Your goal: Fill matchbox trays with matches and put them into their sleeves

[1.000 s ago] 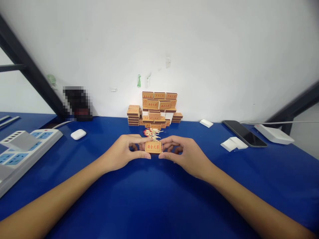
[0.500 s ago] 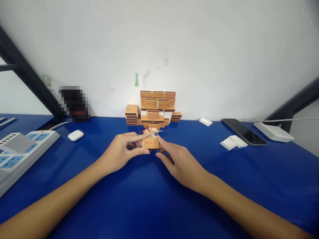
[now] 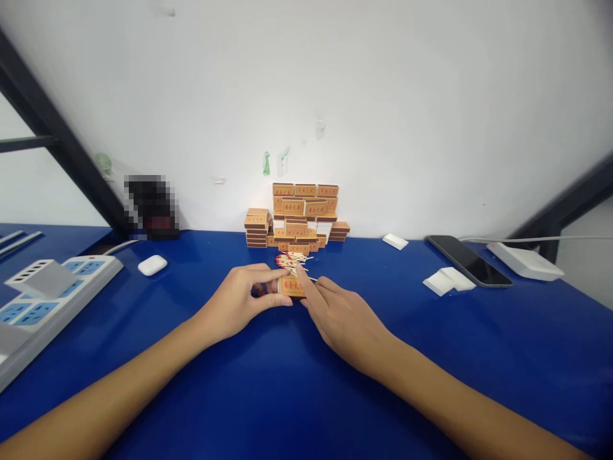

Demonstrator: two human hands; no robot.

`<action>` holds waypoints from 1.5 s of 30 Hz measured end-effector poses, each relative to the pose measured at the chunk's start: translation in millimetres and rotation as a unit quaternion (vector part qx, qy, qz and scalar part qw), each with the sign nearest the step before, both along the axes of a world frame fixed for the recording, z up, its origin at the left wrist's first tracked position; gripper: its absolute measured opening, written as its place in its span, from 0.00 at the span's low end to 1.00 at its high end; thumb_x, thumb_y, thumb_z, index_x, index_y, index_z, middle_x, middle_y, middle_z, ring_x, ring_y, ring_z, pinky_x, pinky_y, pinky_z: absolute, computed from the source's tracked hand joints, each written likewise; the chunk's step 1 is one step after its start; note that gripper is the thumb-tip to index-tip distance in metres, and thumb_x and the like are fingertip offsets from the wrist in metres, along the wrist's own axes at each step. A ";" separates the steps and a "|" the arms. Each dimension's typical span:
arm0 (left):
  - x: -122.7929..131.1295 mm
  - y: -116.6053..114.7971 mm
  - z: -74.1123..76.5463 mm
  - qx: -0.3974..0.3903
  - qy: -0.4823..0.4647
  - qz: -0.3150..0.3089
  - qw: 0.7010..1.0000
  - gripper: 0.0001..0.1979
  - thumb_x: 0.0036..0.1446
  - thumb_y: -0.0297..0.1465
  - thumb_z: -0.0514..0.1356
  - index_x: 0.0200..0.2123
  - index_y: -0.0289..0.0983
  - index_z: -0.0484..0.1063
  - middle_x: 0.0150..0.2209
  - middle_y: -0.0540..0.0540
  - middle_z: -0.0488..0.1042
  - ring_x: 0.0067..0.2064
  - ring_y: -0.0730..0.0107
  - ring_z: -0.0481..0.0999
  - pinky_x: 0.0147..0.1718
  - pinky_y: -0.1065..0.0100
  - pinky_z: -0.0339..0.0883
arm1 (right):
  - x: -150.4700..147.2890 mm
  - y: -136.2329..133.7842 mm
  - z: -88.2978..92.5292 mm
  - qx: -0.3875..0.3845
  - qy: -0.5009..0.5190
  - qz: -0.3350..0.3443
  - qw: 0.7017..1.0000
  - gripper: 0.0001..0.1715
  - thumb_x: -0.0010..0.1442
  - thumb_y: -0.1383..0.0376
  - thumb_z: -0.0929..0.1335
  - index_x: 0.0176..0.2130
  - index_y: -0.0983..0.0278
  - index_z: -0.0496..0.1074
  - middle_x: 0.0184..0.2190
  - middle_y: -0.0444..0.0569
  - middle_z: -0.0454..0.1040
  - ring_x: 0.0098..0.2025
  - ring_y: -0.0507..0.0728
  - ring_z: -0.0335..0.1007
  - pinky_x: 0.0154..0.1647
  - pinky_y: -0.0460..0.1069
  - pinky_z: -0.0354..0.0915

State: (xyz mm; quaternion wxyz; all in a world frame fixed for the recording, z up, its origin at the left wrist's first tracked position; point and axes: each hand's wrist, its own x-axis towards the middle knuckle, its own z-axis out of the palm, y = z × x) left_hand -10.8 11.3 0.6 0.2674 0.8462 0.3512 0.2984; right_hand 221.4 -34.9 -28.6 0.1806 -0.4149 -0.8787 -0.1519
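Observation:
A small orange matchbox (image 3: 287,286) with red lettering is pinched at its left end by my left hand (image 3: 239,299), thumb along the near edge and fingers at the far edge. My right hand (image 3: 347,319) lies at the box's right end. Its index finger stretches across that end, with the tip at a pile of loose matches (image 3: 287,259) just behind the box. The other right fingers are bent and partly hidden, and no firm hold shows there. The matches have red heads and pale sticks.
Behind the matches, a stacked structure of matchboxes (image 3: 305,207) stands against the wall, with a smaller stack (image 3: 257,228) at its left. A power strip (image 3: 57,300) and white earbud case (image 3: 152,265) lie left. At right are a phone (image 3: 469,260), white pieces (image 3: 449,281) and a white box (image 3: 525,260).
My right hand has shifted so its index finger reaches over the box's right end to the matches. My left hand keeps its hold on the matchbox. The view has tilted slightly.

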 end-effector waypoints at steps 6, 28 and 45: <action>-3.7 5.6 2.6 0.033 0.030 0.035 0.998 0.21 0.62 0.43 0.68 0.56 0.44 0.79 0.36 0.50 0.77 0.34 0.69 0.73 0.37 0.66 0.70 | 3.7 2.4 11.3 -0.021 0.046 -0.009 0.999 0.38 0.74 0.65 0.60 0.76 0.68 0.44 0.43 0.58 0.81 0.43 0.64 0.76 0.33 0.54 0.72; -15.7 112.3 51.8 0.170 0.088 0.409 0.892 0.24 0.53 0.55 0.66 0.29 0.39 0.75 0.34 0.42 0.82 0.37 0.56 0.79 0.34 0.62 0.65 | 30.3 13.0 44.1 -0.129 0.060 -0.095 0.985 0.14 0.73 0.64 0.63 0.48 0.64 0.78 0.44 0.52 0.80 0.46 0.60 0.78 0.44 0.52 0.67; -24.8 132.2 52.1 0.190 0.105 0.270 0.938 0.21 0.55 0.50 0.65 0.41 0.39 0.78 0.44 0.42 0.82 0.47 0.57 0.78 0.47 0.61 0.68 | 32.4 14.5 43.2 -0.144 0.064 -0.096 0.983 0.15 0.74 0.63 0.63 0.46 0.63 0.78 0.43 0.52 0.80 0.46 0.59 0.78 0.43 0.51 0.66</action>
